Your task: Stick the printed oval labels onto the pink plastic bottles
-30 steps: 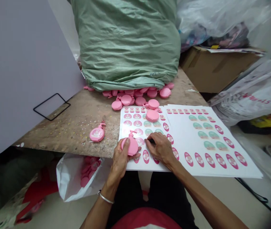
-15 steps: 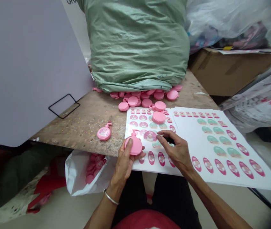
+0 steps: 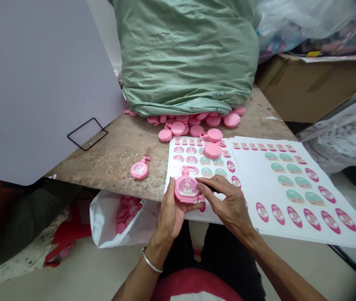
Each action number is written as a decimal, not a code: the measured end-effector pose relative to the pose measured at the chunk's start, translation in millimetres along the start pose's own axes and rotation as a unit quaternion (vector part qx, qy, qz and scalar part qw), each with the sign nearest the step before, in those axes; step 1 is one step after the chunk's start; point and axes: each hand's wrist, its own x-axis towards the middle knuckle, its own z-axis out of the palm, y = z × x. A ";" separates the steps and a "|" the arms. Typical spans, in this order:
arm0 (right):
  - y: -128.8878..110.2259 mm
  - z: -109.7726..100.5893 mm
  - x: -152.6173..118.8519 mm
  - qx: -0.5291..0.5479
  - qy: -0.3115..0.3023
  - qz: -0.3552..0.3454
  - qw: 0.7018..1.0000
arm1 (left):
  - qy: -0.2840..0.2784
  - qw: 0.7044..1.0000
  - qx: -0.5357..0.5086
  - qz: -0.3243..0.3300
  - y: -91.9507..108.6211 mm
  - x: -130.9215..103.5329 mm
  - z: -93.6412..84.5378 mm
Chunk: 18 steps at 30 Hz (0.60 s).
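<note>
A: Where is the pink pump bottle (image 3: 185,199) found?
B: In the left hand (image 3: 173,213), above the near edge of a label sheet (image 3: 170,169). Its pump is pointed toward twelve o'clock, and its flat front is turned to the viewer.

A: How is it gripped by the left fingers?
B: The left thumb is laid along its edge at nine o'clock. The other fingers are passed underneath, with their tips seen beyond the edge at about five o'clock, so the bottle is cradled between them.

A: And the right hand (image 3: 228,200)?
B: Its thumb and forefinger are brought close together, and their tips are set at the edge of the round label (image 3: 187,187) on the bottle's face, between two and three o'clock. Whether the label is pinched or merely touched cannot be told.

A: What is seen around the bottle?
B: A pile of pink bottles (image 3: 178,128) is spread at twelve o'clock, against the foot of a green sack (image 3: 187,58). A loose bottle (image 3: 213,150) is rested on the sheet between one and two. A second label sheet (image 3: 249,179) is laid out at three. A labelled bottle (image 3: 139,169) is placed on the table (image 3: 118,146) between nine and ten, and a white bag (image 3: 102,221) holding pink pieces is seen between eight and nine.
</note>
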 end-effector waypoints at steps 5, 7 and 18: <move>0.5 3.0 1.3 0.003 0.001 0.004 1.000 | -0.013 1.000 -0.009 0.002 1.2 0.4 1.3; 0.2 3.7 1.9 0.009 0.001 0.006 1.000 | -0.015 1.000 -0.007 0.003 1.5 0.9 1.1; 1.2 3.1 3.1 0.006 0.002 0.005 1.000 | -0.010 1.000 -0.009 0.007 2.2 0.5 2.6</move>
